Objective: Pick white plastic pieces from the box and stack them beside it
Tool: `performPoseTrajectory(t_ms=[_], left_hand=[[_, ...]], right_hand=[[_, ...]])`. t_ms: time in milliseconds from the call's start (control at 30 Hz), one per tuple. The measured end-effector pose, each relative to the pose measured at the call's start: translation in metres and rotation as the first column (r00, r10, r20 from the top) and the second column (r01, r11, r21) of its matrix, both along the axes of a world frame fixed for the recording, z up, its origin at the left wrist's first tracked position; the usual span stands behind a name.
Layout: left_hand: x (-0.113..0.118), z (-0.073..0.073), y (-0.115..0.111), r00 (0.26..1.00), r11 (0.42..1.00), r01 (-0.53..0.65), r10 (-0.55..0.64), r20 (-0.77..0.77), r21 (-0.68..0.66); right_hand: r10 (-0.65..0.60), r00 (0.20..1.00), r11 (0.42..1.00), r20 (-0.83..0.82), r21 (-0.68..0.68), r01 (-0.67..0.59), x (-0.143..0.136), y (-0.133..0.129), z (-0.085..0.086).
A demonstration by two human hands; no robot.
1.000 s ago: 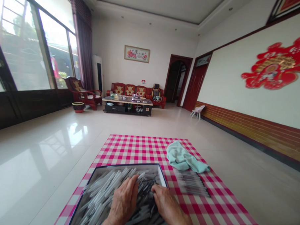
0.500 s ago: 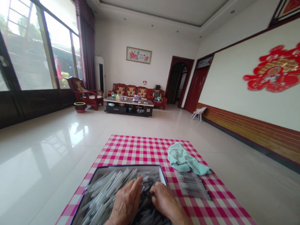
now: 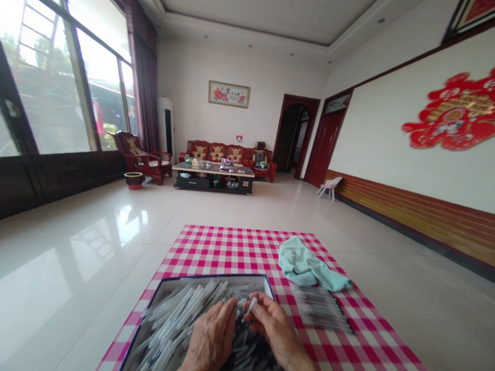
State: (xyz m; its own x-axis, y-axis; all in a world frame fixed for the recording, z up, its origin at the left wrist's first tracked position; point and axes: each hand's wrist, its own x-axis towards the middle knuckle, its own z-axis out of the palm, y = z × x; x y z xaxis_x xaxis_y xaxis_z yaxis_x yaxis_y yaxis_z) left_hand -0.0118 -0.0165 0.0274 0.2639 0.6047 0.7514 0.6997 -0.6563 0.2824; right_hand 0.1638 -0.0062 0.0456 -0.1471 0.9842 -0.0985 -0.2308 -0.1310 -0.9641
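A blue-edged white box [image 3: 269,285] lies close in front of me. Its left part is heaped with translucent pen barrels [image 3: 175,314], and small dark pieces [image 3: 250,352] fill the right part. Over the middle of the heap, my left hand [image 3: 211,335] has its fingers drawn together; what they grip, if anything, is hidden. My right hand [image 3: 276,329] pinches a small translucent white pen cap [image 3: 251,305] between thumb and index finger, just right of the left fingertips. To the right of the box lies a row of assembled-looking pens [image 3: 324,308], somewhat blurred.
The box and pens rest on a pink-and-white checked tablecloth [image 3: 229,246]. A crumpled mint-green cloth [image 3: 306,265] lies behind the pens. Farther off stand a low coffee table [image 3: 212,179], a red wooden sofa [image 3: 217,149] and a small pale stool [image 3: 330,187].
My right hand has lifted slightly from the dark pieces and turned, now showing the white cap in its pinch. My left hand stays nearly in place, its fingers a little more bent.
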Motion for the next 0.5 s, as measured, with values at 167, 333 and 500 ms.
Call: performPoseTrajectory(t_ms=[167, 333, 500], left_hand=[[0.0007, -0.0012, -0.0008, 1.000, 0.999, 0.015, -0.016, -0.011, -0.048], [0.0023, -0.0011, -0.0021, 0.999, 0.994, 0.040, -0.043, -0.021, -0.103], [0.0031, 0.0017, -0.0033, 0.997, 0.988, 0.057, -0.065, -0.048, -0.143]], right_hand=[[-0.066, 0.996, 0.997, -0.056, -0.034, 0.065, -0.0001, -0.0024, -0.0036], [-0.185, 0.960, 0.976, -0.210, -0.153, 0.155, 0.0050, 0.0010, -0.0052], [-0.171, 0.926, 0.977, -0.336, -0.181, 0.114, 0.0069, 0.0024, -0.0079]])
